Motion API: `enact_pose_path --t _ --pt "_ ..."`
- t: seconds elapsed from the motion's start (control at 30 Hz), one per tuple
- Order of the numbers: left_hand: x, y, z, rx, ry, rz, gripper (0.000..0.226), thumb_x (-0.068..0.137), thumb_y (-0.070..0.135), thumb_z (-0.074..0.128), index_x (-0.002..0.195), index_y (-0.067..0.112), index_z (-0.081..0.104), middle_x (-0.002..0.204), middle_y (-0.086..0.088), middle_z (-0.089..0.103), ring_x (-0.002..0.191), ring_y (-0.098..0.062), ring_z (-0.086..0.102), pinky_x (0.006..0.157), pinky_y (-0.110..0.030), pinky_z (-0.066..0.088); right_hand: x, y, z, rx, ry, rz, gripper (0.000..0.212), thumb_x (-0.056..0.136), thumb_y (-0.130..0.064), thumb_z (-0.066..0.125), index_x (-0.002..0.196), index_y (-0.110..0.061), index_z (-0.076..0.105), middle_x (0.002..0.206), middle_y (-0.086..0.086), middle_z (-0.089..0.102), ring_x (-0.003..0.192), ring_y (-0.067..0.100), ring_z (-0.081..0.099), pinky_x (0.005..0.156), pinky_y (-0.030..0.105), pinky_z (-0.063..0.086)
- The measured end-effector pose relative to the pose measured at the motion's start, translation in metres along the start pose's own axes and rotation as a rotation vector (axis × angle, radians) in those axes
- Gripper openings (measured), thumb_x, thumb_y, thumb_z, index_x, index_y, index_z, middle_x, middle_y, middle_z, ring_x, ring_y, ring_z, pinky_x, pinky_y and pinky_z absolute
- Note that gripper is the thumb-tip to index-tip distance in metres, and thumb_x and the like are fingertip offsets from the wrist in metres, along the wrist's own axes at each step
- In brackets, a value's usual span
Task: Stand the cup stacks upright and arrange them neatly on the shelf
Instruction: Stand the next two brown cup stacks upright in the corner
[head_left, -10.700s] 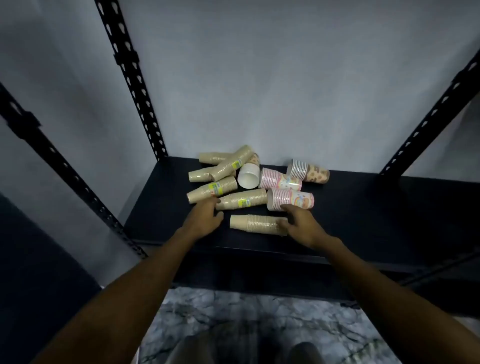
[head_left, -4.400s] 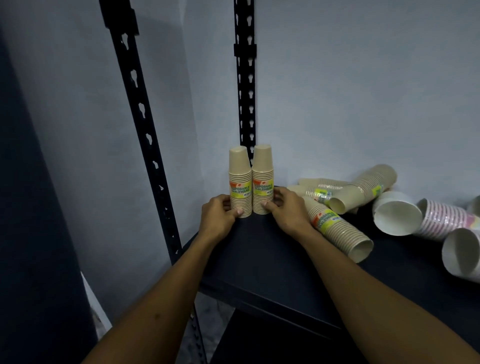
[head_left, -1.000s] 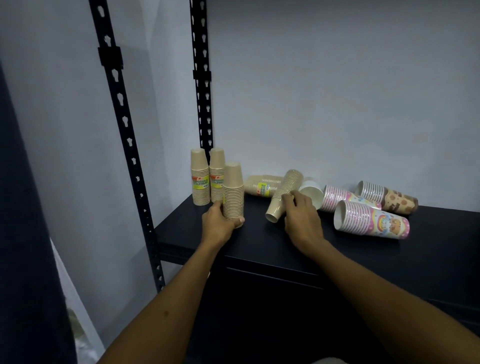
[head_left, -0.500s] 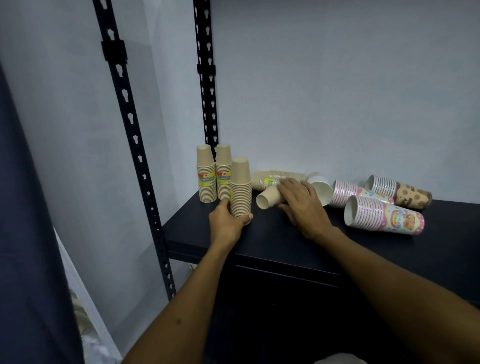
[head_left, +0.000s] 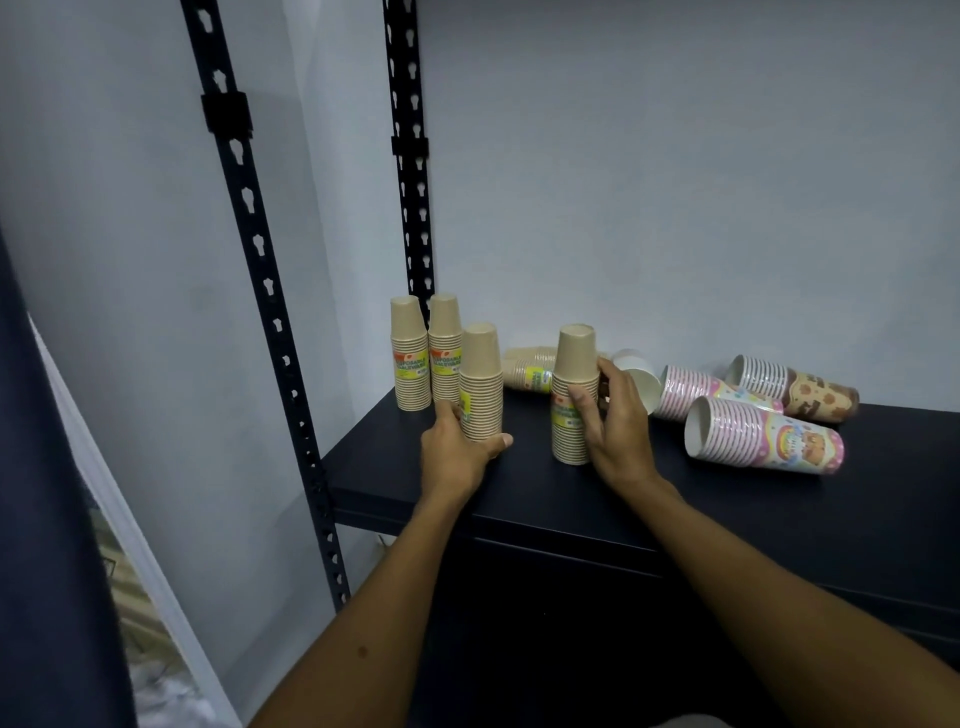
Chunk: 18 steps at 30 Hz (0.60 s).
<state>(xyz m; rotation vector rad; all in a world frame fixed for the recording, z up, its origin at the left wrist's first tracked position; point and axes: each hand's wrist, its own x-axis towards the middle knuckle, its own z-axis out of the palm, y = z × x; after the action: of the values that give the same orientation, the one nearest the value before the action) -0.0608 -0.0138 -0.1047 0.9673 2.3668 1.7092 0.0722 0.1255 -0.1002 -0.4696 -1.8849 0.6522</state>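
One upright kraft cup stack (head_left: 573, 395) is being gripped by the right hand (head_left: 615, 421), another (head_left: 480, 384) by the left hand (head_left: 457, 452); labels are being shown too blurred to read.

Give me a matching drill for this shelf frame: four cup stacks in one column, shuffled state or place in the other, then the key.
Things:
1. tan stack in the right hand
2. tan stack in the left hand
3. rainbow stack
4. brown-print stack

States or places:
A. lying down at the back right, near the wall
B. upright, just in front of the two tan stacks in the corner
C. lying down, open end toward the left, nearest the shelf front
D. upright, mid-shelf, apart from the other upright stacks

Pairs: 1-D, 2-B, 3-C, 4-A
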Motion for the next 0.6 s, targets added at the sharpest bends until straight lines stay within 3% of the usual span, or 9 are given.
enact_pose_path --t 0.07,0.2,0.3,0.43,0.6 --pt "-0.001 0.001 0.000 0.042 -0.030 0.018 0.068 0.067 0.033 0.085 0.116 0.014 0.042 0.114 0.001 0.059 0.100 -0.020 0.058 0.086 -0.034 0.050 -0.001 0.002 -0.002 0.053 -0.073 0.053 0.056 0.088 -0.047 0.059 0.135 -0.021 0.041 0.120 -0.003 0.055 0.109 0.015 0.057 0.092 0.043 0.051" --pt "-0.003 0.001 -0.002 0.021 -0.168 0.058 0.073 0.076 0.023 0.072 0.134 0.023 0.029 0.116 0.001 0.060 0.101 -0.020 0.060 0.088 -0.038 0.051 -0.002 0.005 -0.001 0.013 -0.256 0.031 0.080 0.077 -0.037 0.073 0.142 -0.036 0.026 0.128 -0.005 0.053 0.115 0.013 0.055 0.096 0.041 0.050" --pt "-0.002 -0.001 -0.005 -0.044 -0.195 0.075 0.070 0.080 0.014 0.065 0.140 0.025 0.030 0.116 0.002 0.063 0.106 -0.018 0.060 0.090 -0.035 0.049 0.001 0.007 0.000 0.025 -0.271 0.051 0.089 0.074 -0.033 0.076 0.144 -0.040 0.021 0.129 -0.008 0.051 0.115 0.012 0.054 0.096 0.039 0.049" --pt "0.001 -0.006 -0.002 -0.018 -0.161 0.073 0.066 0.075 0.011 0.076 0.132 0.017 0.044 0.118 0.003 0.063 0.109 -0.015 0.060 0.090 -0.027 0.046 0.001 0.005 -0.003 0.134 -0.235 0.113 0.085 0.076 -0.018 0.079 0.143 -0.038 0.030 0.109 -0.023 0.056 0.098 -0.012 0.057 0.081 0.012 0.049" --pt "0.004 -0.010 0.004 0.024 -0.146 0.071 0.061 0.066 0.029 0.086 0.118 0.016 0.058 0.113 0.002 0.066 0.099 -0.013 0.063 0.089 -0.032 0.053 -0.002 0.004 -0.003 0.108 -0.302 0.102 0.071 0.078 -0.019 0.077 0.138 -0.031 0.042 0.114 -0.017 0.064 0.102 -0.003 0.062 0.080 0.014 0.051"
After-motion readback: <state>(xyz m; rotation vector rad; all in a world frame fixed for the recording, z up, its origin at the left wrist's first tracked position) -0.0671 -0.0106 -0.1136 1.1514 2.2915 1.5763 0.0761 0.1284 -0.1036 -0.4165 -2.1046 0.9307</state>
